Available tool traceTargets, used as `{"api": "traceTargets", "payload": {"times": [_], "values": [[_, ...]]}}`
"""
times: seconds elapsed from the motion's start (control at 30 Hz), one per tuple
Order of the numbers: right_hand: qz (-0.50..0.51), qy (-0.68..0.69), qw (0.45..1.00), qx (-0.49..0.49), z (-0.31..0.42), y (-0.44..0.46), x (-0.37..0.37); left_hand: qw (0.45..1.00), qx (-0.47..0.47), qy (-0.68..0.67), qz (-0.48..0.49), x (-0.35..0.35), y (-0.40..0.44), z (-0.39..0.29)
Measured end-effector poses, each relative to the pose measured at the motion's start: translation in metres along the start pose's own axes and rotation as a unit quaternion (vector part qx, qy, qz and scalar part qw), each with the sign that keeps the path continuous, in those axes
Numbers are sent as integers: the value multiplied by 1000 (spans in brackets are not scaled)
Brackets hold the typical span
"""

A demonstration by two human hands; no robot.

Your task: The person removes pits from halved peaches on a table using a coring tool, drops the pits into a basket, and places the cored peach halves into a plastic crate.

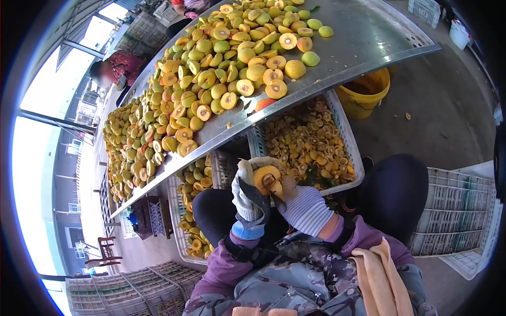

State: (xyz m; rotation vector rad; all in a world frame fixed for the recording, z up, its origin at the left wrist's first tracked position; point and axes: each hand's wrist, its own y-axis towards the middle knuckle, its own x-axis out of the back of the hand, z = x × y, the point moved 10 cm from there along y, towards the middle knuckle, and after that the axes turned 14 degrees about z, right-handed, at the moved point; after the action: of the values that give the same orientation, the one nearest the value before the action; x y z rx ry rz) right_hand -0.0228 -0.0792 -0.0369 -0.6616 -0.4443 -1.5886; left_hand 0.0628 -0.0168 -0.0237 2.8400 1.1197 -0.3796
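Note:
Just above my lap, in front of the crates, my left hand [250, 196] in a pale, dark-patched glove is closed round a halved yellow peach [265, 176]. The cut face, with a brown centre, is turned toward me. My right hand [307, 208], in a grey-and-white striped glove, presses against the peach's right side with fingers curled. Whatever those fingers hold, perhaps a small tool, is hidden. Behind both hands a white crate [352, 145] is full of small brownish-yellow fruit pieces and pits.
A sloping metal table [363, 37] carries a large heap of halved peaches [211, 68]. Another crate [179, 231] of halves stands by my left leg. A yellow bucket [363, 100] is under the table edge. Stacked crates [453, 210] stand at right. Two other people sit beyond the table.

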Motion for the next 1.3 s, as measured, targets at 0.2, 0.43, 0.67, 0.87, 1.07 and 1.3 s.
{"api": "traceTargets", "payload": {"times": [0.2,0.43,0.67,0.87,1.07,1.3], "values": [[67,103,991,60,3,1,-14,991,-38,114,51,-6,0,-17],[290,548,779,91,27,-13,-29,979,-4,121,163,-21,14,-10],[378,702,601,48,29,-27,-34,996,-70,48,24,19,25,-24],[125,842,456,-262,-87,-5,-108,745,123,595,-274,155,-46,-149],[83,772,599,-196,-95,-3,-65,703,26,707,-76,100,59,-143],[50,698,693,-172,-105,-1,-31,643,184,715,203,26,219,-10]]}}
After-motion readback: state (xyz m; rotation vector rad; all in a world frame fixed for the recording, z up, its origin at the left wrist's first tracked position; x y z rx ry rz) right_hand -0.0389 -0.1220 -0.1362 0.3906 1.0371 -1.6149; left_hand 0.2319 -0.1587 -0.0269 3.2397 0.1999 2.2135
